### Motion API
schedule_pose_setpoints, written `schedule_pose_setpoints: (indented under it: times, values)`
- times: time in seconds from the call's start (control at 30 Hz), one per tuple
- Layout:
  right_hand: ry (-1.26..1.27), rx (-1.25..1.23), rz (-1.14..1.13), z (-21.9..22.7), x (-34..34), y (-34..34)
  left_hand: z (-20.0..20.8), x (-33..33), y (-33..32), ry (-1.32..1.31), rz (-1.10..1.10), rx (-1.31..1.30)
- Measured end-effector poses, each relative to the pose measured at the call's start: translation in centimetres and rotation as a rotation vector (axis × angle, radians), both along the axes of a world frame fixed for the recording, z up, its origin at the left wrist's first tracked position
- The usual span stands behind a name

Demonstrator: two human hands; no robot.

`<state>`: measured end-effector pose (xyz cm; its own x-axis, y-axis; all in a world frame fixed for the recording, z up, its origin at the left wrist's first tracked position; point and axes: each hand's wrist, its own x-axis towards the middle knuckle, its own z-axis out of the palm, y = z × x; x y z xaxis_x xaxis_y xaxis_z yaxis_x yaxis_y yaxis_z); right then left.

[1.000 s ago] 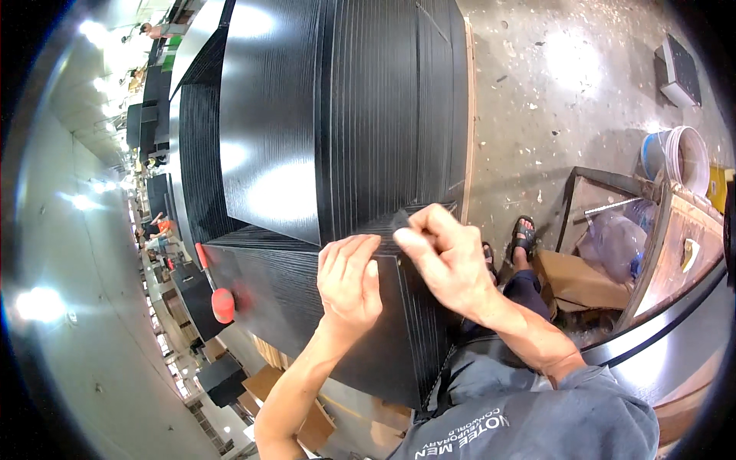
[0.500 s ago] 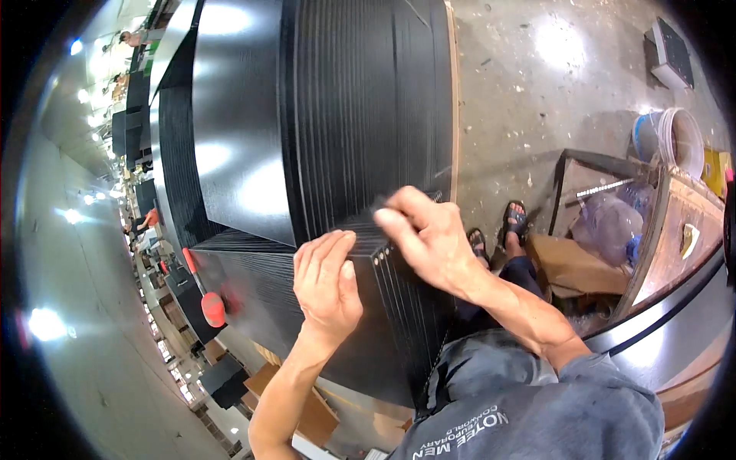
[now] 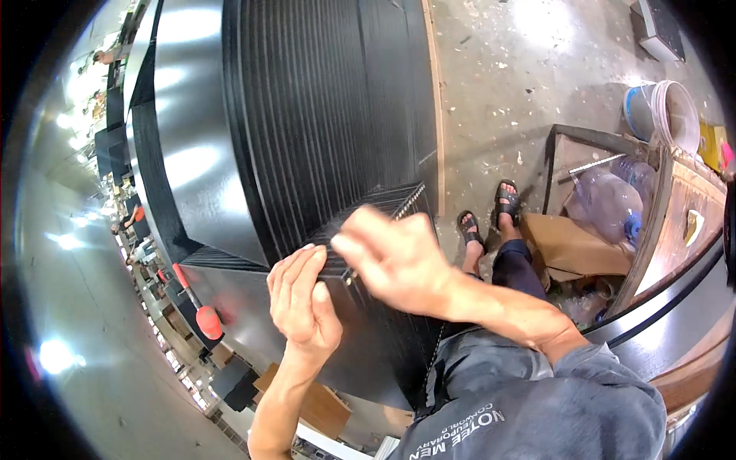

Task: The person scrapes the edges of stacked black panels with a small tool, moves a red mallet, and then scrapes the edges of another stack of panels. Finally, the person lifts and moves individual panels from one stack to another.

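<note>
Several thin black panels point(image 3: 383, 318) stand on edge, packed together in front of me. Their corners carry a row of small pale dots. My left hand point(image 3: 305, 299) lies against the nearest panel's dark face, fingers stretched out with their tips at the upper edge and the thumb apart. Just right of it, my right hand point(image 3: 399, 261) is over the panels' top edges. Its fingers are curled toward the thumb and smeared by motion; whatever they pinch, if anything, cannot be made out. Beyond both hands rises a larger stack of black panels point(image 3: 307, 100).
A red paddle-shaped object point(image 3: 208, 322) is beside the panels at left. On the right stand a wooden crate point(image 3: 648, 230) with clear plastic bottles and cardboard, and a white bucket point(image 3: 676, 115). My sandalled feet point(image 3: 506, 203) are on the concrete floor point(image 3: 491, 100).
The view has shifted, so the stacks appear farther left. My right hand has moved left along the top edges, closer to my left hand, which keeps its place on the panel.
</note>
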<state>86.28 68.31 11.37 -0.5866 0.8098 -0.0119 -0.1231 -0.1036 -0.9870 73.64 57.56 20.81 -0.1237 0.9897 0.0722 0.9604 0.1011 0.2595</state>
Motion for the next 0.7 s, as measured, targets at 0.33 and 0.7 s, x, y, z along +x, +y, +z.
schedule_pose_setpoints:
  times: [0.33,0.7]
  values:
    - [-0.173,-0.125,-0.013,-6.8,-0.8,1.6,-0.1,-0.3,0.2,-0.013,0.011,-0.058]
    - [-0.431,-0.172,-0.099,-19.4,0.2,1.4,-0.5,0.2,0.9,-0.064,-0.014,-0.050]
